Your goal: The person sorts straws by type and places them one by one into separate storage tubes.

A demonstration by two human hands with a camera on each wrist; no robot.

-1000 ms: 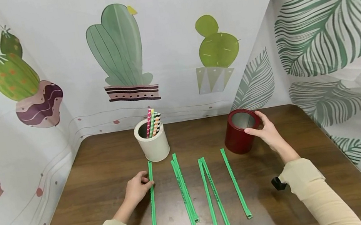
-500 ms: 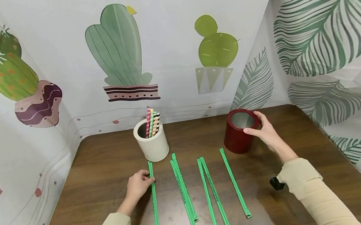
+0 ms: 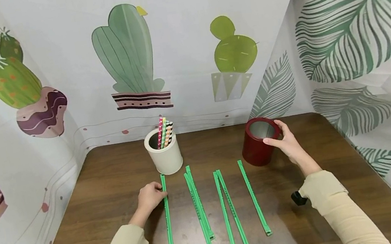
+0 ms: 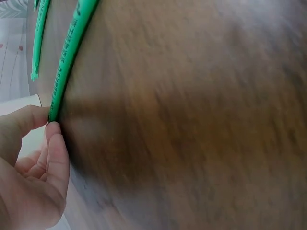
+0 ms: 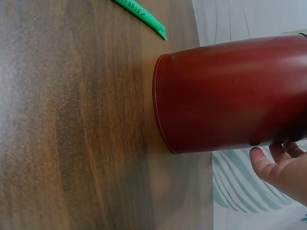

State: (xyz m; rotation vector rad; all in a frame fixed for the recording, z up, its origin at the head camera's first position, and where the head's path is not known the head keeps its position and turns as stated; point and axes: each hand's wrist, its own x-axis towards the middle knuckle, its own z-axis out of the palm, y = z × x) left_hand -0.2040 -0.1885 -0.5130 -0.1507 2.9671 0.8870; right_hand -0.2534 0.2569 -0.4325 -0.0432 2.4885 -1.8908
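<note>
My left hand (image 3: pixel 150 198) pinches the upper part of the leftmost green-wrapped straw (image 3: pixel 169 227) between thumb and fingertips. In the left wrist view, the printed green wrapper (image 4: pixel 72 48) runs up and away from the pinch. At the right, my right hand (image 3: pixel 288 144) grips the rim side of a red can (image 3: pixel 256 150), thumb at the front and fingers round the far side. The can stands upright, and its grey inside shows. Close up in the right wrist view, the can's wall (image 5: pixel 225 96) hides part of the fingers (image 5: pixel 261 163).
Several more green-wrapped straws lie lengthwise on the brown table (image 3: pixel 112 172): two pairs (image 3: pixel 198 210) (image 3: pixel 232 213) and a single straw (image 3: pixel 254 197) nearest the red can. A white can (image 3: pixel 168 160) holding several patterned straws (image 3: pixel 164 133) stands at the back left, before a printed cloth (image 3: pixel 185 56).
The lower end of the leftmost wrapped straw has swung slightly to the right, with my left hand shifting a little the same way. My right hand and the red can stay put.
</note>
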